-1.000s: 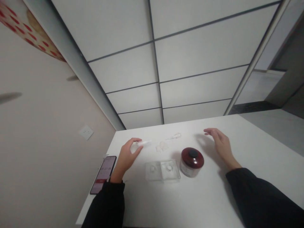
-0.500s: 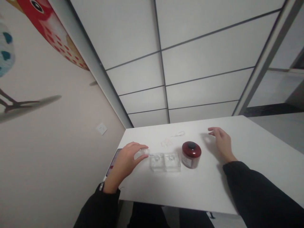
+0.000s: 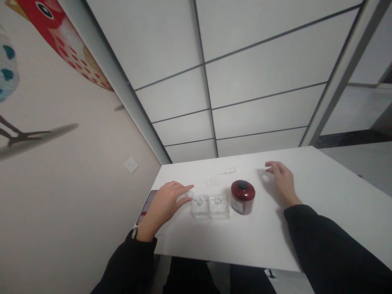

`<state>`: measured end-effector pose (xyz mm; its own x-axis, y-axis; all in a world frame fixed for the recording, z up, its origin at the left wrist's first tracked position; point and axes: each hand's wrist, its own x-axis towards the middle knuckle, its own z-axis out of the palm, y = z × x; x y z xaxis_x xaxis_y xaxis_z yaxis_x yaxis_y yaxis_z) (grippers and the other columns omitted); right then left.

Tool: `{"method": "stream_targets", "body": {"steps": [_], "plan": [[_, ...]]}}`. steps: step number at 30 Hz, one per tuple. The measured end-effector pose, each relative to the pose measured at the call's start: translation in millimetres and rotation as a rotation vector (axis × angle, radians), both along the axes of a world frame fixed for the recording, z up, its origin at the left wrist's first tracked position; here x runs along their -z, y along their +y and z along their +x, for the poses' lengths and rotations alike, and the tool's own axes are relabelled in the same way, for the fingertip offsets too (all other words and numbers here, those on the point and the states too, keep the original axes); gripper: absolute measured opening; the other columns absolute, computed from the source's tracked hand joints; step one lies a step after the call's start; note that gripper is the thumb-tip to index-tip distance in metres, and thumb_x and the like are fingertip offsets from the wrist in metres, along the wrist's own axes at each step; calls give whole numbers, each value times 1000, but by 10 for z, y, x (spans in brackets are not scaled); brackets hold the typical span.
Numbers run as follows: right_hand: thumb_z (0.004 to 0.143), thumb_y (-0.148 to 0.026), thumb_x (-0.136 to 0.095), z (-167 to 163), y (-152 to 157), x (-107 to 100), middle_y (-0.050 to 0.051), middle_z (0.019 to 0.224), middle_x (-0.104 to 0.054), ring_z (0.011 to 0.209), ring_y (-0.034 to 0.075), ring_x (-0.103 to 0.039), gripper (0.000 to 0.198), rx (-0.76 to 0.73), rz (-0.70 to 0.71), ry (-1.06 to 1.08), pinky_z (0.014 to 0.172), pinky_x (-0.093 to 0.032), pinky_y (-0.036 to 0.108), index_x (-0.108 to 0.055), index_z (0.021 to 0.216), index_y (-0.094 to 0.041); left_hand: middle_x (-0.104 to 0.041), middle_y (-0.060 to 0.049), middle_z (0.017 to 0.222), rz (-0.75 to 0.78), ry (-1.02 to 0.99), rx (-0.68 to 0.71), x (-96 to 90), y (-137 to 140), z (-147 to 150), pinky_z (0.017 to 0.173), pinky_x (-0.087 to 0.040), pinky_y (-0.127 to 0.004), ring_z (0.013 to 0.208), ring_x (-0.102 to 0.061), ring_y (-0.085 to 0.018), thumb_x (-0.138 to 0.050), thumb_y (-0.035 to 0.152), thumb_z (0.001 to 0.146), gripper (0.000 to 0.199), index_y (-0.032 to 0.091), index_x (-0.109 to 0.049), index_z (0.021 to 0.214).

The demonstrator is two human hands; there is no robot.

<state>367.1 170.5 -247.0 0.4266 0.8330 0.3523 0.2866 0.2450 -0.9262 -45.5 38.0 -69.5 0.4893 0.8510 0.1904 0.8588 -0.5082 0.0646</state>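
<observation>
My left hand (image 3: pixel 167 204) is at the left of the table, its thumb and fingers around a small see-through container (image 3: pixel 189 194) that looks tilted to the right. Just right of it stands a clear plastic box (image 3: pixel 210 213) with two compartments; a clear round shape shows in each. Beside the box is a dark red bottle (image 3: pixel 243 197) with a black cap and a pale label. My right hand (image 3: pixel 282 182) hovers over the right side of the table, fingers loosely bent and apart, with nothing in them.
Behind the box lie a thin clear piece (image 3: pixel 212 181) and a slim pale spoon-like item (image 3: pixel 228 171). A phone (image 3: pixel 147 208) lies partly behind my left wrist at the table's left edge. White panels (image 3: pixel 251 90) rise beyond the table, and a wall (image 3: pixel 92 196) bounds the left.
The fingers of my left hand have spread slightly around the small container, which now shows a rounder outline. The whole view has shifted a little; my right hand stays nearly still.
</observation>
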Motion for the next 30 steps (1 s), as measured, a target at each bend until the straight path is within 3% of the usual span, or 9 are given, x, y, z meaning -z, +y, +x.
{"method": "stream_targets", "body": {"steps": [9, 17, 20, 23, 26, 30], "plan": [[88, -79, -50, -10, 9, -1, 10, 103, -75, 81, 24, -68, 61, -21, -11, 2, 87, -53, 45, -70, 95, -23, -79, -6, 117, -46, -34, -44, 275, 62, 141, 100, -55, -45, 111, -70, -28, -74, 37, 97, 32, 25, -71, 127], [91, -73, -50, -21, 6, 13, 9, 103, -75, 83, 23, -68, 55, -31, -21, -26, 86, -55, 43, -71, 98, -22, -77, -6, 115, -74, -128, 17, 487, 103, 113, 101, -53, -45, 111, -69, -28, -74, 40, 97, 28, 25, -73, 120], [93, -70, -50, -5, 1, 23, 10, 104, -76, 84, 23, -69, 53, -49, -36, -53, 86, -56, 42, -70, 100, -22, -74, -6, 126, -98, -317, 9, 488, 101, 31, 106, -51, -46, 119, -66, -28, -72, 47, 97, 40, 28, -68, 132], [93, -68, -54, -12, -24, 33, 11, 104, -76, 87, 24, -71, 52, -86, -53, -114, 85, -57, 42, -70, 105, -20, -73, -7, 123, -87, -629, -129, 583, 169, -90, 109, -49, -43, 118, -67, -25, -64, 47, 100, 40, 28, -65, 136], [91, -63, -62, -90, -40, 43, 11, 102, -76, 89, 26, -72, 47, -174, -51, -237, 85, -58, 43, -72, 109, -20, -73, -7, 110, -30, -885, -317, 808, 372, -186, 106, -51, -42, 108, -70, -23, -58, 47, 99, 34, 22, -68, 120], [91, -55, -64, -299, 96, 62, 11, 116, -76, 108, 30, -71, 43, -362, 34, -450, 102, -56, 52, -74, 117, -23, -72, -6, 98, -19, -965, -358, 1140, 829, -192, 92, -56, -37, 95, -72, -21, -57, 44, 95, 36, 20, -64, 120]]}}
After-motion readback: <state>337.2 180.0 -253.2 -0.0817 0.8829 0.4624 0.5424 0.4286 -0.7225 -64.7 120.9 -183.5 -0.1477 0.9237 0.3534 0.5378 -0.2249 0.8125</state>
